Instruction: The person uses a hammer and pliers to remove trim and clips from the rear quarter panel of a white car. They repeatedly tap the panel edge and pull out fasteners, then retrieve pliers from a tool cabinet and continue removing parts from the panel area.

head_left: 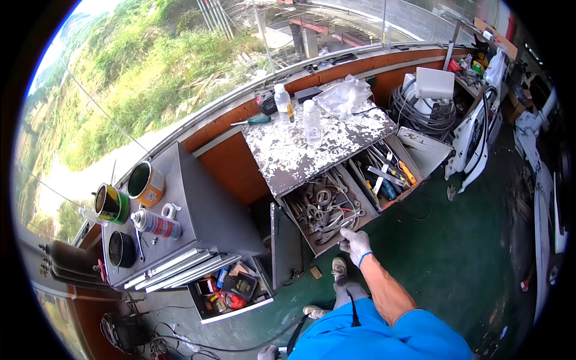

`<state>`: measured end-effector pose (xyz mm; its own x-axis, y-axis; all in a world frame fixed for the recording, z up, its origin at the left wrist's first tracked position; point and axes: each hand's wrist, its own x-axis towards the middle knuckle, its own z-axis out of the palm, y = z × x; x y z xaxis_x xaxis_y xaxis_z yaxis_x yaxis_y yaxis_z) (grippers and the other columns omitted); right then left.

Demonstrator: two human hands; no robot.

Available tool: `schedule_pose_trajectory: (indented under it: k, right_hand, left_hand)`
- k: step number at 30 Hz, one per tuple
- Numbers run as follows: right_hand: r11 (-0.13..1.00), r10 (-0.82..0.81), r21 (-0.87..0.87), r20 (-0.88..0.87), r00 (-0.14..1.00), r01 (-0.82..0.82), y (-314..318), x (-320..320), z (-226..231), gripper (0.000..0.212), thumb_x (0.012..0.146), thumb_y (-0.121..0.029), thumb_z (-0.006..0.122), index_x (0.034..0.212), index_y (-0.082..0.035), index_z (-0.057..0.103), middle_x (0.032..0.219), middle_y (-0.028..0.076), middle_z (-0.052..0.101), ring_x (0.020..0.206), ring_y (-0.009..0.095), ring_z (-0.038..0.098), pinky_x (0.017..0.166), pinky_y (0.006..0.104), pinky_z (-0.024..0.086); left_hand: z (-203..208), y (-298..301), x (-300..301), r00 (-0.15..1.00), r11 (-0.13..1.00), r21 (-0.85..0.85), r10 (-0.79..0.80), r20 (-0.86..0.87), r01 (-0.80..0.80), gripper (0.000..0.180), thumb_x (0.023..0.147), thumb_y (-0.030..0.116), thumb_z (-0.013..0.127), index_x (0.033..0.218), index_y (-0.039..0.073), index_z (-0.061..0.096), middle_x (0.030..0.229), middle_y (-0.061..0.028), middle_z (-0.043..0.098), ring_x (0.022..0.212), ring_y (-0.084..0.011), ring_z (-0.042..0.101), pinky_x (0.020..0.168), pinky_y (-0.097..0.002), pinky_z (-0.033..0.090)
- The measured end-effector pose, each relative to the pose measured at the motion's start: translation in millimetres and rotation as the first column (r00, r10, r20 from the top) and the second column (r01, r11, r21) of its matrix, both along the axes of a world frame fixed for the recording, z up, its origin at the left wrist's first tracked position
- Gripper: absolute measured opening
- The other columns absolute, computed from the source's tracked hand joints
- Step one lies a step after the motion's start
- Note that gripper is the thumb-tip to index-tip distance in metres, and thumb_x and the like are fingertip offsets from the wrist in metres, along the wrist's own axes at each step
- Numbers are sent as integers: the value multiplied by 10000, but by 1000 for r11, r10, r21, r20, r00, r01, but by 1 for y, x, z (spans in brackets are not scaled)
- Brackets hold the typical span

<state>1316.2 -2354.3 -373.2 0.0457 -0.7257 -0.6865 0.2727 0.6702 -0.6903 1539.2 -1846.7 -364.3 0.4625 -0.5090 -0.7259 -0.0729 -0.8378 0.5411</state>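
Note:
My right hand [356, 243], in a pale work glove with a blue cuff, is at the front edge of an open drawer [316, 247]. Its fingers are curled closed over that edge. Inside the drawer lie wrenches [329, 233], metal rings [323, 197] and other greyish hardware in a jumble. Beside it, a second open drawer [384, 206] holds a screwdriver with an orange handle [407, 172] and several other hand tools. My left hand [268, 353], also gloved, shows only partly at the lower edge, closed, with a small silvery piece next to it; what it holds is unclear.
Bottles [312, 123], a plastic bag [345, 96] and a green screwdriver [255, 120] rest on the worn bench top [276, 159]. Left stands a grey cabinet [180, 198] with cans, a spray can [157, 223] and a pulled-out lower drawer [240, 311]. A cable [240, 350] crosses the floor.

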Motion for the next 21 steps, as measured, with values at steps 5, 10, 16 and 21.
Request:
schedule_pose_trajectory:
  k: [5,10,16,21]
  right_hand:
    - [985,157,-84,122,980,-148,-53,38,34,162,874,-158,821,913,-69,693,813,76,719,642,216,708,559,339,608]
    - [976,209,-95,186,960,-194,-130,82,-1,70,896,-115,730,919,-61,691,841,99,723,709,248,735,615,390,641]
    - [935,306,-219,97,947,-280,-177,122,-20,63,882,-71,668,938,-78,696,900,71,719,804,247,714,751,435,611]
    - [970,211,-169,234,949,-174,-171,126,-47,106,952,-94,668,1054,-64,673,1003,91,693,884,280,688,809,477,590]
  left_hand:
    - [-9,5,10,976,939,304,199,-86,-164,394,951,348,646,1037,-16,770,868,-121,747,764,-211,663,712,-420,530]
    - [-43,6,43,895,878,176,443,57,-446,352,953,329,671,1008,0,781,825,-100,737,753,-181,699,693,-351,595]
    - [-51,-27,30,891,906,-1,416,184,-423,443,978,395,670,1233,46,765,1102,-152,788,913,-271,750,837,-413,594]
    - [-37,-51,1,757,756,-62,644,-113,-652,398,972,258,711,1254,-21,740,1002,-90,766,865,-148,694,768,-314,579]
